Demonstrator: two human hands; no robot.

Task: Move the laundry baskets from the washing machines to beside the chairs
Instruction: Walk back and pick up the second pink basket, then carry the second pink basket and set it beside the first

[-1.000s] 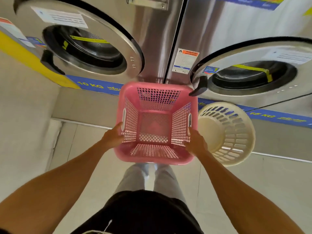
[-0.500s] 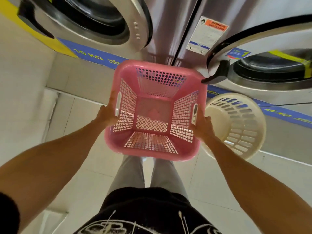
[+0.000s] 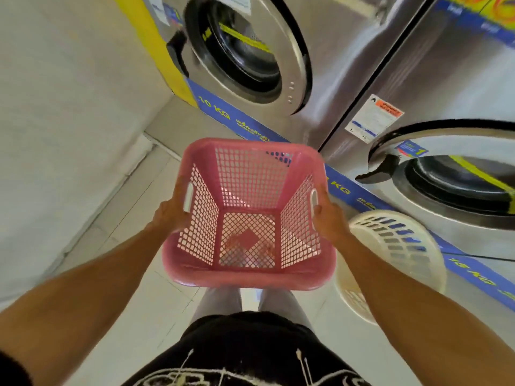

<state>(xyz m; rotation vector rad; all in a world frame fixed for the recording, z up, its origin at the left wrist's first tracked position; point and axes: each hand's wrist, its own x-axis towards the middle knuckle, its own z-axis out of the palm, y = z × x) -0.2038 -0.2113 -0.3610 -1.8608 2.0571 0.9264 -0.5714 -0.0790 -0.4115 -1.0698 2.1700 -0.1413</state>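
A square pink mesh laundry basket (image 3: 250,277) hangs in the air in front of my waist, empty. My left hand (image 3: 171,215) grips its left side at the handle slot. My right hand (image 3: 327,218) grips the right side the same way. A round cream laundry basket (image 3: 401,243) stands on the floor to the right, tilted against the base of the right washing machine (image 3: 457,176), partly behind my right forearm. The left washing machine (image 3: 250,51) is above the pink basket. No chairs are in view.
A pale wall (image 3: 64,107) runs along the left. The machines stand on a grey plinth with a blue strip (image 3: 223,112). Pale floor tiles (image 3: 133,288) lie below, with my legs under the basket.
The pink basket has risen and come closer to me in both hands. The view has swung left, so the machines now slant off to the right.
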